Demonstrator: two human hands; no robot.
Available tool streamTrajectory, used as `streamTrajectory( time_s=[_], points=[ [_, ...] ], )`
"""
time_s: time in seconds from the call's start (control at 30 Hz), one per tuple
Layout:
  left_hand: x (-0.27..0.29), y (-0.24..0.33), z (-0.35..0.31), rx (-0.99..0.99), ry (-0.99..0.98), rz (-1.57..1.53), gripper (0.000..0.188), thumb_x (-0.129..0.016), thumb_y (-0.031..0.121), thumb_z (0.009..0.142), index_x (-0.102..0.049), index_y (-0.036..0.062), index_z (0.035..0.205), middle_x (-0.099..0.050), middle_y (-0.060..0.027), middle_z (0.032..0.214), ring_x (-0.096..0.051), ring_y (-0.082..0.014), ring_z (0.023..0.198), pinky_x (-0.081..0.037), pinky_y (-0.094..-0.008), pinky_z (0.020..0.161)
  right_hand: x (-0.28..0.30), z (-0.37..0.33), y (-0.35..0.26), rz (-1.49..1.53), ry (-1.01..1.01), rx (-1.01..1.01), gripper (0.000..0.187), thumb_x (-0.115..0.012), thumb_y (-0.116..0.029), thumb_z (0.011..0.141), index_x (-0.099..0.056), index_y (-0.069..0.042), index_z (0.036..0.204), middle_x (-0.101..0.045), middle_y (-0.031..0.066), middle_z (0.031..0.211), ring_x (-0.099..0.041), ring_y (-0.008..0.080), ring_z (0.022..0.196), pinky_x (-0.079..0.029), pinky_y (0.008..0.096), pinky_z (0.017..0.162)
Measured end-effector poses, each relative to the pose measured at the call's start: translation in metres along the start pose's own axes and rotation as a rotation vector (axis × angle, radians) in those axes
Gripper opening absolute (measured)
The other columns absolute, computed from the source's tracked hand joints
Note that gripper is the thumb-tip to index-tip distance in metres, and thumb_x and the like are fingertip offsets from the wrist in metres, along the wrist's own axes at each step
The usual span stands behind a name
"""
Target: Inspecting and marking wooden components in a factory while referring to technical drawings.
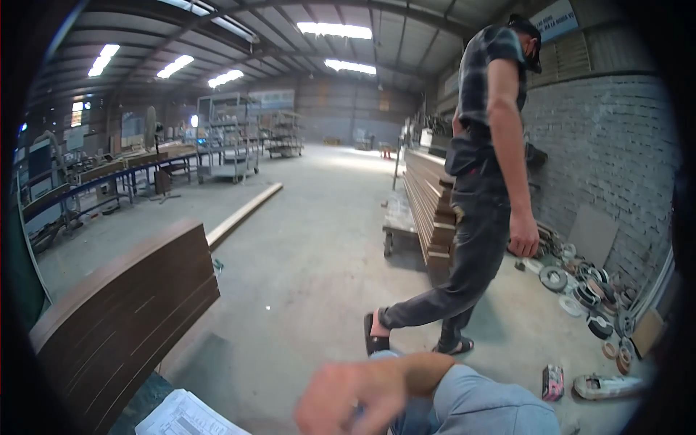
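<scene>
My right hand (351, 397) is at the bottom centre, its forearm coming in from the lower right out of a light blue sleeve. The fingers bend downward and are smeared by motion, so their grip and anything in them are unclear. My left hand is out of view. To the left of the right hand, printed papers (185, 415) lie on a dark green surface (148, 395). Beyond them rises a stack of dark brown boards (134, 315), long edges showing as thin light lines.
A person (482, 174) in dark clothes walks close by on the right, beside brown boards stacked on a wheeled cart (400, 225). Tape rolls (554, 279) litter the floor along the brick wall. A long pale plank (245, 215) lies left; metal shelf racks (228, 138) stand farther back.
</scene>
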State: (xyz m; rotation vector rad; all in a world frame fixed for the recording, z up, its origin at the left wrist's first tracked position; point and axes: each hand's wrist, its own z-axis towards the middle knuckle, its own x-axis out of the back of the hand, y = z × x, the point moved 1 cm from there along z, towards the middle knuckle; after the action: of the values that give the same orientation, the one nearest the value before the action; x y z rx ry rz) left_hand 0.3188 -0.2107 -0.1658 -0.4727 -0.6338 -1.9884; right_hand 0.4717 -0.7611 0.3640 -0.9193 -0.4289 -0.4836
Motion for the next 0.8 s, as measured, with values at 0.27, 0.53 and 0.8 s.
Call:
streamTrajectory(
  time_s=[0.27, 0.53, 0.8],
  points=[
    [-0.035, 0.016, -0.006, -0.069, 0.019, -0.060, 0.024, -0.066, 0.030, 0.082, -0.063, 0.0060, 0.081, -0.061, -0.0143, 0.074, -0.060, -0.0338, 0.063, -0.047, -0.0478, 0.055, 0.064, -0.113, 0.193, -0.741, 0.259, -0.944, 0.028, -0.067, -0.019, 0.087, -0.072, -0.001, 0.107, -0.071, 0.0114, 0.077, -0.069, 0.0246, 0.071, -0.054, 0.0353, 0.069],
    [-0.008, -0.004, -0.013, -0.077, 0.048, 0.018, 0.037, -0.056, 0.036, 0.091, -0.063, 0.0001, 0.096, -0.061, -0.0179, 0.082, -0.060, -0.0348, 0.068, -0.049, -0.0476, 0.057, 0.055, -0.111, 0.210, -0.354, 0.216, -1.050, 0.038, -0.067, -0.026, 0.087, -0.070, 0.001, 0.114, -0.071, 0.0149, 0.078, -0.068, 0.0280, 0.074, -0.053, 0.0387, 0.073],
    [0.018, -0.003, 0.001, 0.044, -0.041, 0.007, 0.036, -0.063, 0.033, 0.082, -0.063, -0.0005, 0.095, -0.062, -0.0172, 0.081, -0.062, -0.0360, 0.070, -0.050, -0.0503, 0.059, 0.022, -0.113, 0.238, -0.368, -0.186, -1.128, 0.049, -0.071, -0.033, 0.087, -0.065, -0.007, 0.128, -0.072, 0.0190, 0.105, -0.066, 0.0358, 0.105, -0.053, 0.0446, 0.092]
  ],
)
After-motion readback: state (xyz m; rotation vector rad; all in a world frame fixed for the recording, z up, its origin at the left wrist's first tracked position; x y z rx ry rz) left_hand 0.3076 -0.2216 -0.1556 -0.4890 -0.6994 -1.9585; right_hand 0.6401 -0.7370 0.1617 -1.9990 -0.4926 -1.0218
